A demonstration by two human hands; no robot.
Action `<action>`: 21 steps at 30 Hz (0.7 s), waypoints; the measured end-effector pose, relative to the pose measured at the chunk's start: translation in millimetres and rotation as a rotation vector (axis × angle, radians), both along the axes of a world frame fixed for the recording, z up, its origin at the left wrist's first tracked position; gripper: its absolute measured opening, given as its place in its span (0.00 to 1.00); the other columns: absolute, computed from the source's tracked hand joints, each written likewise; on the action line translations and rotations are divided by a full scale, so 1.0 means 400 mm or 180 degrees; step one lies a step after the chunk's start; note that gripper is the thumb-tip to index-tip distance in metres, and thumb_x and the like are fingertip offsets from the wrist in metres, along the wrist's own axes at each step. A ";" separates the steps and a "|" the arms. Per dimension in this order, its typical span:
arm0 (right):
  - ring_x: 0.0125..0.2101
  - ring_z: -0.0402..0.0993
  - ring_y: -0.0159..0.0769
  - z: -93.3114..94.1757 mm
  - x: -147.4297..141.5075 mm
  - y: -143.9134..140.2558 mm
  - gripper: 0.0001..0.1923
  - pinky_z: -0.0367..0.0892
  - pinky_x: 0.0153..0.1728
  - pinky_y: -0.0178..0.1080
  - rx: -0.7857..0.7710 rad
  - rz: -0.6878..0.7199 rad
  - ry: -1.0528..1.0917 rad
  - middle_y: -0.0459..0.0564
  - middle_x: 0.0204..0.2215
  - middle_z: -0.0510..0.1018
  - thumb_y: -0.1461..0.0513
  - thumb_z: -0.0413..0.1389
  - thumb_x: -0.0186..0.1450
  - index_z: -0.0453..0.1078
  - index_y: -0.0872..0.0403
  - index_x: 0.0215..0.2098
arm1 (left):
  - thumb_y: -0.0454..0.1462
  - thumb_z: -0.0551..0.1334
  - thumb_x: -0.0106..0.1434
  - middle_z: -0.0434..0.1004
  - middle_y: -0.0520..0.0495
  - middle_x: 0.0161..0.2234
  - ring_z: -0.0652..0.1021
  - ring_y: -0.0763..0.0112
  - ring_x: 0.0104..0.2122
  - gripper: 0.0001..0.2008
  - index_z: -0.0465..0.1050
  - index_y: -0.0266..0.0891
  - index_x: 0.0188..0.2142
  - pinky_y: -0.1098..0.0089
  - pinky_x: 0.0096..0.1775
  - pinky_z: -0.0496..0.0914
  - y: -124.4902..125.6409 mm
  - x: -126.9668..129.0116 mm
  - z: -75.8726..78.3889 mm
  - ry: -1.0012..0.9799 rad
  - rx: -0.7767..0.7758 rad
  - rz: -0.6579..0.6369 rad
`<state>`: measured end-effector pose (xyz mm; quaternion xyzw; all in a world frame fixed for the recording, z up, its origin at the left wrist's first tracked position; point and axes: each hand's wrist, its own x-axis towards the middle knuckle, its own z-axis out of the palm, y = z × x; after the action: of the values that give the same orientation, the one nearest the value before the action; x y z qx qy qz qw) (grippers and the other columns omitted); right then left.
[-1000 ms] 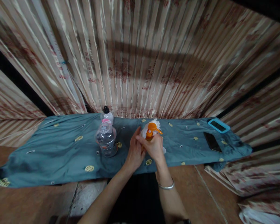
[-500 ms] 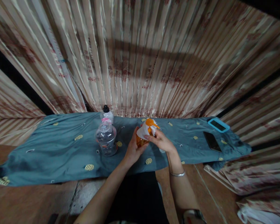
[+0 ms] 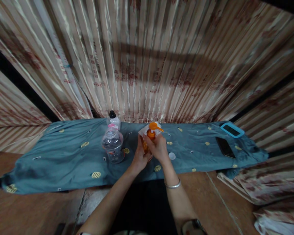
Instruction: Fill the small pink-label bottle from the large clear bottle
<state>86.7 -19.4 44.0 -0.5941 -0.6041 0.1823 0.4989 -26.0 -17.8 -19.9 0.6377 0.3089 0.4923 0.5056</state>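
Above the middle of the cloth-covered table, my left hand [image 3: 140, 157] is closed round the amber body of a pump bottle [image 3: 151, 133] with an orange pump top. My right hand [image 3: 159, 148] wraps the bottle's near and right side, pressing a white tissue [image 3: 143, 130] to it. The tissue shows behind and left of the bottle's neck; the fingers hide much of the rest. Beyond my right wrist lies a small round white disc [image 3: 171, 156]. To the left stand a clear plastic cup with a domed lid [image 3: 113, 148] and a clear bottle with a black cap [image 3: 114, 121].
A black phone [image 3: 225, 147] and a blue-framed device with a dark screen [image 3: 232, 129] lie at the table's right end. The table's blue-green cloth [image 3: 63, 156] carries a pineapple print. A pleated curtain [image 3: 147, 65] hangs right behind the table.
My right hand has moved left and closer round the bottle, its tissue now behind the neck. The bottle looks more upright, and the white disc shows more fully.
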 end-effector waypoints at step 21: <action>0.46 0.75 0.42 -0.028 0.042 -0.073 0.22 0.72 0.50 0.50 0.0356 -0.0231 0.0229 0.55 0.46 0.79 0.51 0.64 0.63 0.74 0.55 0.51 | 0.39 0.66 0.61 0.46 0.33 0.75 0.58 0.50 0.73 0.50 0.38 0.42 0.75 0.48 0.71 0.55 0.005 0.005 -0.022 0.0117 0.0028 -0.0083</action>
<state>103.3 -48.6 32.7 -0.5799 -0.5731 0.1513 0.5590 -24.0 -15.8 -28.8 0.6528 0.3076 0.4753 0.5034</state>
